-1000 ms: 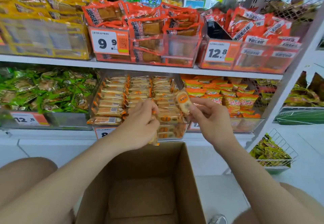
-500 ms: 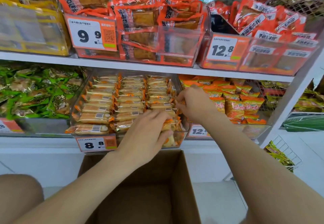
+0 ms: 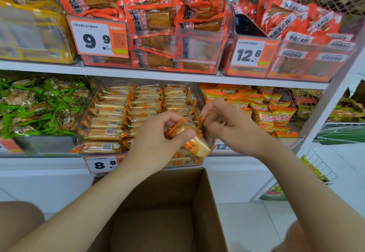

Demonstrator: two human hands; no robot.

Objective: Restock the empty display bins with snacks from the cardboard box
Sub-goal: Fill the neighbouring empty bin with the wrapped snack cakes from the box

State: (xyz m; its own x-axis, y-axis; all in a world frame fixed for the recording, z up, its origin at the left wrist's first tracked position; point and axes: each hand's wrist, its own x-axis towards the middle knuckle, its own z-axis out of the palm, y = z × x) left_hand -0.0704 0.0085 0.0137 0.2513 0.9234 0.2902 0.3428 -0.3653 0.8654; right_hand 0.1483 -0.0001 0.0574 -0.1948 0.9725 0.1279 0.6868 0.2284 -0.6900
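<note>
A clear display bin point(image 3: 87, 113) on the lower shelf holds neat rows of pale yellow snack packets with orange ends point(image 3: 110, 125). My left hand point(image 3: 158, 141) grips a few of these packets point(image 3: 195, 145) over the bin's front right corner. My right hand point(image 3: 227, 123) hovers just right of it with curled fingers touching the orange end of a packet; a firm hold cannot be told. The open cardboard box point(image 3: 209, 202) stands on the floor below my arms, and the visible bottom shows no packets.
Green packets point(image 3: 39, 105) fill the bin to the left, orange bags point(image 3: 272, 113) the one to the right. Red packets point(image 3: 158, 24) crowd the upper shelf behind price tags 9.9 and 12.8. A white wire basket point(image 3: 316, 170) hangs at lower right. My knees flank the box.
Both hands have lifted back out of the bin's front right corner. My left hand now holds packets above the bin's front edge, and the camera has come closer to the shelf.
</note>
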